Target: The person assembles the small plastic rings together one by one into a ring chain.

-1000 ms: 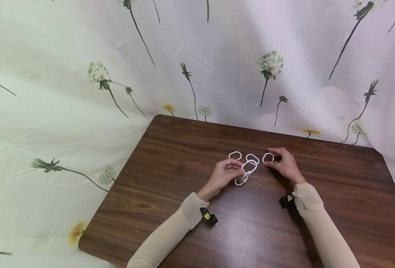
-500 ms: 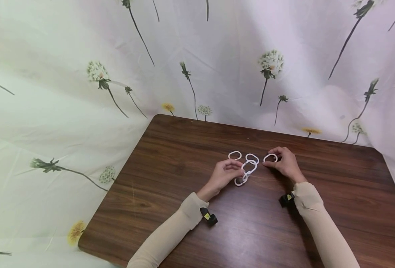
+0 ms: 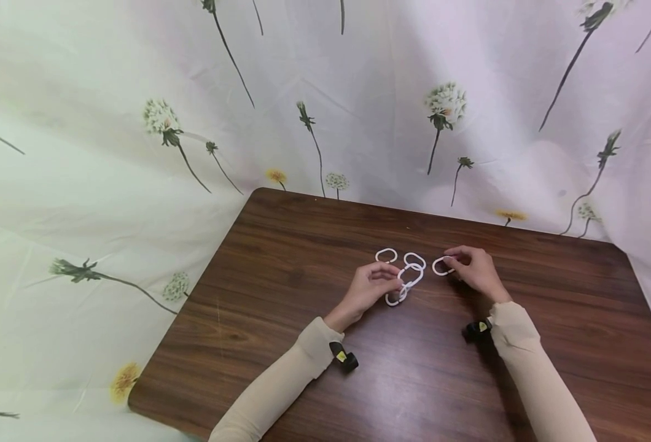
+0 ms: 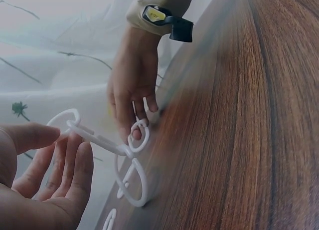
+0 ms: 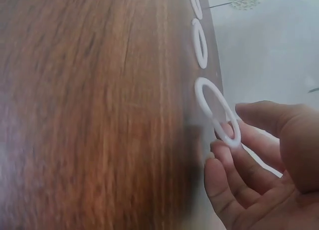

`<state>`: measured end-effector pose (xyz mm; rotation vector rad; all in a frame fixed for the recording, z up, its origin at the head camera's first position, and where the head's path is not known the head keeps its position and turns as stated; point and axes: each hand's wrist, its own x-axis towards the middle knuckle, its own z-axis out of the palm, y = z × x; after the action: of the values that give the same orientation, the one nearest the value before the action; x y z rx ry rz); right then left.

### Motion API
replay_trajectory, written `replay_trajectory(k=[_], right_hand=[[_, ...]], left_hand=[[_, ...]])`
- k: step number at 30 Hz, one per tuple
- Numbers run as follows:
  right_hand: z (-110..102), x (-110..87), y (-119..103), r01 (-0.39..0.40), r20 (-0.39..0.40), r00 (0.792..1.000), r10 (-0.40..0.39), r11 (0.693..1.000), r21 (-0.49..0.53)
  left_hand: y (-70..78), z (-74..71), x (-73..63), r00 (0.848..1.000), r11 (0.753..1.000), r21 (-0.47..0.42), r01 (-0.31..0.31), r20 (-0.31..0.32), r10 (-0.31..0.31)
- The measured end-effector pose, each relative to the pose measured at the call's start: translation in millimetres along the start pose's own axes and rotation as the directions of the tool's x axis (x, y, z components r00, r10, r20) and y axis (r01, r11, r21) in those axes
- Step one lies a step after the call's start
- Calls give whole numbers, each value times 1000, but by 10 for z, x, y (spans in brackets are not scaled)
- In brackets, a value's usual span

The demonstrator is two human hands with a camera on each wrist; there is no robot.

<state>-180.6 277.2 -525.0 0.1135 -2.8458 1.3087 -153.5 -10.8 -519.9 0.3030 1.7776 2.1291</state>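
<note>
My left hand (image 3: pixel 365 287) pinches a white oval curtain ring (image 4: pixel 97 140) between thumb and fingers. Linked to it, another curtain ring (image 3: pixel 392 302) hangs below by the fingertips. Just beyond, a white ring (image 3: pixel 407 255) overlaps the held one in the head view. To the right, my right hand (image 3: pixel 476 271) holds a separate curtain ring (image 5: pixel 201 97) by its edge, with bent fingers beneath it and the thumb alongside. That ring is tilted close over the table, a short gap from the left hand's rings.
A loose white ring (image 3: pixel 378 253) lies behind the left fingers on the brown wooden table (image 3: pixel 281 344). A floral cloth (image 3: pixel 370 110) hangs along the table's far and left edges. Black wrist cameras sit on both beige sleeves.
My right hand has turned its ring from nearly upright to a flatter tilt, and its fingers now meet the ring's right edge. The left hand and its linked rings have stayed in place.
</note>
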Motion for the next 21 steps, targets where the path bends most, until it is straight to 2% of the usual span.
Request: replay_trajectory(k=[17, 21], right_hand=[[-100, -133, 0, -27, 59, 998, 22, 996, 88], [-104, -166, -6, -18, 45, 999, 13, 995, 100]], left_hand=[[77, 20, -17, 1000, 1000, 6, -5, 4, 5], [95, 29, -16, 1000, 1000, 0, -7, 7, 7]])
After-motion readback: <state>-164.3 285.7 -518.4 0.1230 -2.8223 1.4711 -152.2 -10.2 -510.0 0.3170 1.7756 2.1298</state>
